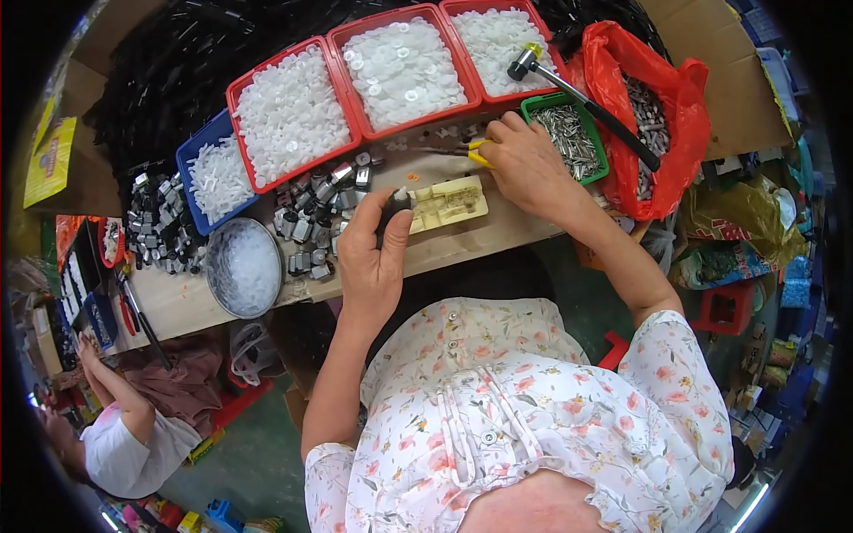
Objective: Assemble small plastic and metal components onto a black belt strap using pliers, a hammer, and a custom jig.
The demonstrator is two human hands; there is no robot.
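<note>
My left hand (378, 244) is closed around a small black rounded part (396, 206) with a pale tip. It is at the left end of a cream-coloured grooved block (462, 202) that lies on the bench. Just behind the block, my right hand (531, 169) has its fingers curled at the yellow handles of small pliers (481, 154), whose dark jaws point left. Its fingertips are partly hidden. Left of the block lie several black-and-silver metal parts (302, 229) in a loose heap.
Red trays (341, 87) of white plastic pieces line the back. A green tray (601, 147) holds metal pins; a black-handled hammer (613, 129) crosses near a red bag (689, 133). A blue tray (187, 182) and round bowl (210, 282) stand left. Another person (133, 444) sits far left.
</note>
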